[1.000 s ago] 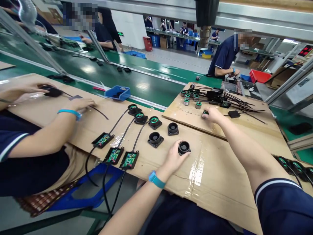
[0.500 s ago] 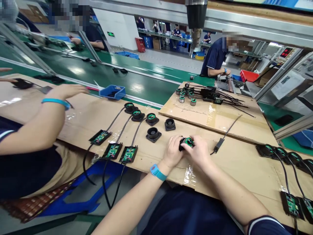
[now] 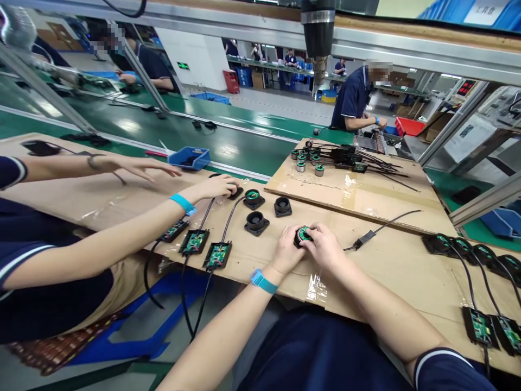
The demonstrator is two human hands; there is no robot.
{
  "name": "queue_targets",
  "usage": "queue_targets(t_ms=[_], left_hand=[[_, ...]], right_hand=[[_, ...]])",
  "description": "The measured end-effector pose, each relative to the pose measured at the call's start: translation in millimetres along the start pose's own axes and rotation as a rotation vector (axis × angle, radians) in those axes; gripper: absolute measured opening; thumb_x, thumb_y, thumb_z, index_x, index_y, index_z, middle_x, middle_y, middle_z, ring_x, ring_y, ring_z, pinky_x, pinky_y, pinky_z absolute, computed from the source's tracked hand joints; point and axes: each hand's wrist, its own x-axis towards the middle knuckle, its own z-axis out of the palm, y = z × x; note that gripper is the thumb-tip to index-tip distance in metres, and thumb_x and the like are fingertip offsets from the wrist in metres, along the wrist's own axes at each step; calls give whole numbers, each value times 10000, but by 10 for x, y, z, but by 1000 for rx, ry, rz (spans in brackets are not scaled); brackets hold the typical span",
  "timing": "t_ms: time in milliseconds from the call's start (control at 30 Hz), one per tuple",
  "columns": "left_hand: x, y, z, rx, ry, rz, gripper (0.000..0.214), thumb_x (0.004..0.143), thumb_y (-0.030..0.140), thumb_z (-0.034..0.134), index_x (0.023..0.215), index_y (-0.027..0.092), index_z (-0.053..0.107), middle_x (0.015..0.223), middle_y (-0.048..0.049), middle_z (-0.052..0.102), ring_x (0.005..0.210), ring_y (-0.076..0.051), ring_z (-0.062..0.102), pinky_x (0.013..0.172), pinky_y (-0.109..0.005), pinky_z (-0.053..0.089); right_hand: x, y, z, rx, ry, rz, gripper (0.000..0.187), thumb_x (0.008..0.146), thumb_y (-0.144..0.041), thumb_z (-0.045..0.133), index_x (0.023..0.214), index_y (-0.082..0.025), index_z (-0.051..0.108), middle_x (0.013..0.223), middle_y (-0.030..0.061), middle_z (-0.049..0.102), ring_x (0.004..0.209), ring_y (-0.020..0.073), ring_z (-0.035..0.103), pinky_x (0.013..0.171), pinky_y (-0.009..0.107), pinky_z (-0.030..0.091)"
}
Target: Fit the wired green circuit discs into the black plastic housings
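Carried a green-topped insert from the rear panel since a second ago; now grips it with the right hand at a black housing clasped in the left hand, near the worktop's front edge. Leaves bare cardboard between a cable and wired housings rightward.
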Motion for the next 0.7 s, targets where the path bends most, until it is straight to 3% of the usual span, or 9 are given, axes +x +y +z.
queue_targets(t_ms=[100,200,267,333,433,533,633,700], left_hand=[[-8,-12,3,-29,-6,-3,422,807,165,660,1217,200,565,1168,-99,658,1112,-260,627,997,-459,542],[-31,-51,33,-62,-18,-64,401,800,178,685,1188,203,587,1154,-92,666,1100,-258,643,1008,-458,542],[-53,-89,51,-72,-43,-103,416,787,163,688,1189,199,587,1145,-93,670,1074,-255,661,1001,-460,550],[-69,-130,45,-103,-61,-144,573,759,215,761,1283,194,530,1202,-114,661,1094,-266,666,1003,-467,554],[-68,-177,-17,-182,8,-159,914,715,449,859,1441,177,376,1350,-186,582,1234,-309,609,1084,-498,499],[-46,-194,-90,-166,109,-120,1005,724,654,788,1474,159,336,1411,-234,516,1321,-346,539,1128,-536,443],[-46,-191,-113,-83,67,-150,1085,649,655,841,1488,189,333,1431,-221,501,1330,-362,527,1127,-558,439],[-69,-193,-105,-49,12,-157,1132,615,602,888,1508,214,310,1448,-203,488,1336,-361,522,1137,-562,433]], right_hand=[[-44,5,10,-22,17,12,327,881,-364,743,1148,-180,698,1259,149,572,1079,271,615,976,422,528],[-37,30,17,-18,-10,7,455,892,-324,730,1312,-190,616,1303,149,585,1165,275,595,1005,417,508],[19,67,-4,0,-97,7,347,904,-282,710,1235,-187,663,1158,111,663,1059,239,642,943,358,526],[100,104,-37,8,-164,11,219,900,-271,708,1101,-187,721,1018,80,693,932,213,667,871,316,535],[219,127,-66,-35,-78,48,232,954,-308,634,1143,-205,720,1113,101,687,967,217,666,883,315,524],[298,118,-63,-137,-51,143,300,992,-333,570,1215,-176,694,1181,152,671,984,240,672,862,325,522],[324,116,-77,-159,-131,165,215,955,-317,625,1049,-165,744,997,129,711,860,238,689,792,310,524],[312,110,-84,-156,-82,166,255,988,-339,576,1119,-181,727,1076,130,707,960,243,684,858,313,516]])
